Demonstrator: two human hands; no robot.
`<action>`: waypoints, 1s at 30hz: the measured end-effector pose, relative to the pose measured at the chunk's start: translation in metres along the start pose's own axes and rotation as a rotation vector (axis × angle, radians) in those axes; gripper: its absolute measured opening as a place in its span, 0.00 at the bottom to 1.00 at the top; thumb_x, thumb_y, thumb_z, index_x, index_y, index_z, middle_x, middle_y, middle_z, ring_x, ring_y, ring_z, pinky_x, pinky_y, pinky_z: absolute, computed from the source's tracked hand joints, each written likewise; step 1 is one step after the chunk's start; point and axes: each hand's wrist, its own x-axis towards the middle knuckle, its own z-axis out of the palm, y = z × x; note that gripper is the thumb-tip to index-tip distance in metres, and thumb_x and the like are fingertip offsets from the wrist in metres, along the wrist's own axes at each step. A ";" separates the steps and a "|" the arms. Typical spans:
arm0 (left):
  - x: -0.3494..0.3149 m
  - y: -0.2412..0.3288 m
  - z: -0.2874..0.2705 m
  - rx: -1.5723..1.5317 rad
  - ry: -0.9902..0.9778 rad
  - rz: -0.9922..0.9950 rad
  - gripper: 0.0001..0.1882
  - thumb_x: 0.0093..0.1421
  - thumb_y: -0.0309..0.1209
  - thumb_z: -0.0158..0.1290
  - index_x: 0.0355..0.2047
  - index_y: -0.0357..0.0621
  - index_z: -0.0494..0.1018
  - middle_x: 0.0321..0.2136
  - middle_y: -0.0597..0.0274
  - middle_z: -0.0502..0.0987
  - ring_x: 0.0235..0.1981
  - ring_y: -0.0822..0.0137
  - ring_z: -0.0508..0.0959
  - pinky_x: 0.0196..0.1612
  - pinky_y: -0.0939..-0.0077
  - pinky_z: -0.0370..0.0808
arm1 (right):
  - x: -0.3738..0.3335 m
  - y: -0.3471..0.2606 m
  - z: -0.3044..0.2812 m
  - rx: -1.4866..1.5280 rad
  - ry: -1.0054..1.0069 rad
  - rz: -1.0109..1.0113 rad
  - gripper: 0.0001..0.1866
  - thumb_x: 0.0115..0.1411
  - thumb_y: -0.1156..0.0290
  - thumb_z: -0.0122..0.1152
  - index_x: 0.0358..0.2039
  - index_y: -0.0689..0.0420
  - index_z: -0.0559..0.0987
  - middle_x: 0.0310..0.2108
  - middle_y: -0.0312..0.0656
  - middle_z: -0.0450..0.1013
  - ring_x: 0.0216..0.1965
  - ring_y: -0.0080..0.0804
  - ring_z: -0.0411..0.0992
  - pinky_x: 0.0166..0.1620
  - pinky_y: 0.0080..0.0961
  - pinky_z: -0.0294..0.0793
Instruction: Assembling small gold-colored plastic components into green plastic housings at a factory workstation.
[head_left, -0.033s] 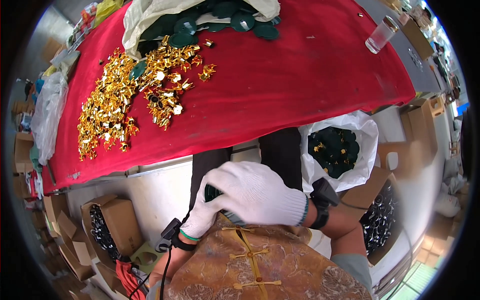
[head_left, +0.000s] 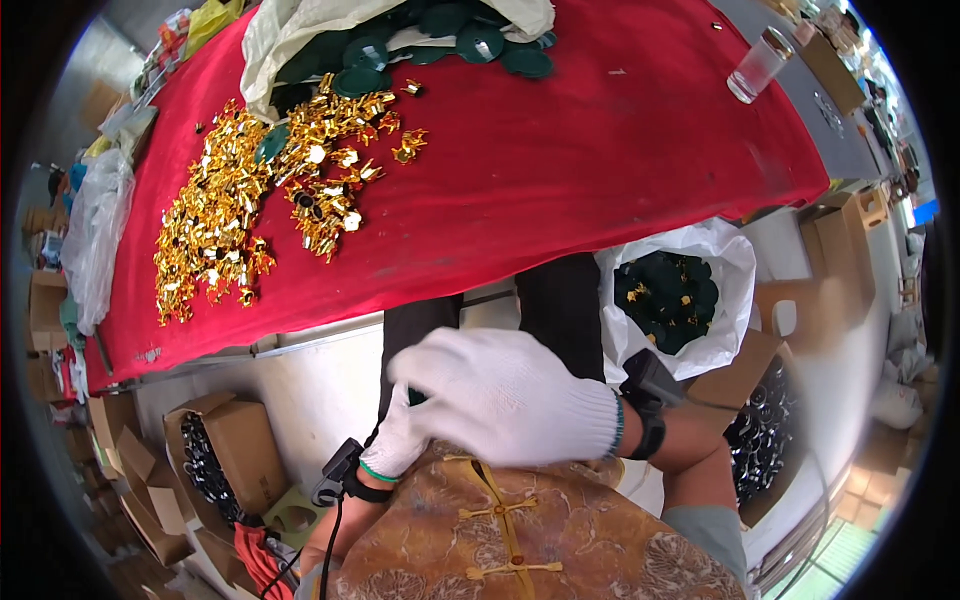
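Note:
Both my hands wear white knitted gloves and meet over my lap. My left hand (head_left: 397, 440) is closed around a dark green disc (head_left: 416, 396), of which only a sliver shows between the gloves. My right hand (head_left: 505, 395) lies across the top of it, fingers curled over toward the left hand. Motion blurs those fingertips, and what they touch is hidden. Beyond my knees, a pile of shiny gold pronged clips (head_left: 215, 210) spreads over the red cloth (head_left: 560, 170). Behind the clips, more dark green discs (head_left: 480, 42) spill from a pale sack (head_left: 262, 60).
By my right knee stands a white bag (head_left: 735, 265) holding green discs with gold bits on them. Cardboard boxes of dark shiny parts sit at the left (head_left: 245, 455) and right (head_left: 760, 430). A clear glass (head_left: 760, 65) stands near the table's far right corner.
My right hand has shifted slightly and its fingers have swung over the disc, covering more of it. The left hand stays almost where it was.

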 end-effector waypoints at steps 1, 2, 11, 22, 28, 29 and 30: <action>0.000 0.001 0.000 0.009 -0.001 -0.002 0.29 0.60 0.20 0.66 0.59 0.46 0.68 0.49 0.63 0.71 0.49 0.71 0.74 0.56 0.72 0.73 | 0.011 -0.014 -0.008 0.179 0.082 0.028 0.16 0.63 0.58 0.67 0.46 0.55 0.80 0.43 0.37 0.75 0.41 0.37 0.77 0.39 0.35 0.79; 0.000 -0.001 -0.003 0.015 0.008 -0.003 0.28 0.60 0.20 0.65 0.59 0.46 0.68 0.49 0.62 0.71 0.49 0.71 0.74 0.56 0.71 0.74 | 0.020 -0.029 -0.013 0.157 0.181 -0.031 0.14 0.60 0.59 0.66 0.40 0.55 0.81 0.43 0.40 0.74 0.42 0.39 0.77 0.39 0.34 0.80; -0.006 -0.003 -0.010 0.033 0.034 -0.014 0.26 0.60 0.20 0.62 0.58 0.46 0.68 0.52 0.58 0.71 0.52 0.66 0.74 0.54 0.65 0.80 | 0.068 -0.090 -0.080 0.336 -0.256 0.040 0.30 0.67 0.43 0.66 0.63 0.44 0.75 0.59 0.44 0.76 0.50 0.38 0.80 0.53 0.32 0.85; -0.009 0.006 -0.006 -0.203 0.002 -0.055 0.24 0.61 0.14 0.59 0.55 0.46 0.69 0.54 0.59 0.68 0.58 0.66 0.71 0.54 0.66 0.82 | 0.109 -0.043 -0.077 0.434 -0.298 0.124 0.30 0.67 0.44 0.67 0.63 0.45 0.76 0.58 0.45 0.78 0.49 0.38 0.81 0.53 0.33 0.85; -0.010 0.003 -0.006 -0.245 -0.006 -0.072 0.24 0.62 0.13 0.57 0.56 0.47 0.69 0.55 0.59 0.68 0.55 0.67 0.73 0.54 0.65 0.83 | 0.118 -0.108 -0.081 0.450 -0.241 0.167 0.27 0.66 0.46 0.67 0.59 0.46 0.77 0.56 0.45 0.78 0.48 0.39 0.81 0.51 0.34 0.84; -0.009 0.001 -0.007 -0.250 -0.007 -0.065 0.24 0.63 0.13 0.57 0.56 0.47 0.69 0.55 0.58 0.69 0.54 0.68 0.74 0.53 0.66 0.83 | 0.106 -0.096 -0.073 0.456 -0.231 0.175 0.27 0.66 0.46 0.67 0.59 0.47 0.77 0.55 0.45 0.78 0.48 0.40 0.81 0.51 0.34 0.84; -0.010 0.002 -0.008 -0.251 -0.009 -0.068 0.24 0.63 0.13 0.57 0.56 0.47 0.69 0.55 0.58 0.69 0.54 0.68 0.74 0.53 0.66 0.83 | 0.097 -0.069 -0.065 0.462 -0.222 0.183 0.26 0.66 0.46 0.67 0.58 0.47 0.77 0.55 0.45 0.78 0.48 0.40 0.81 0.51 0.34 0.84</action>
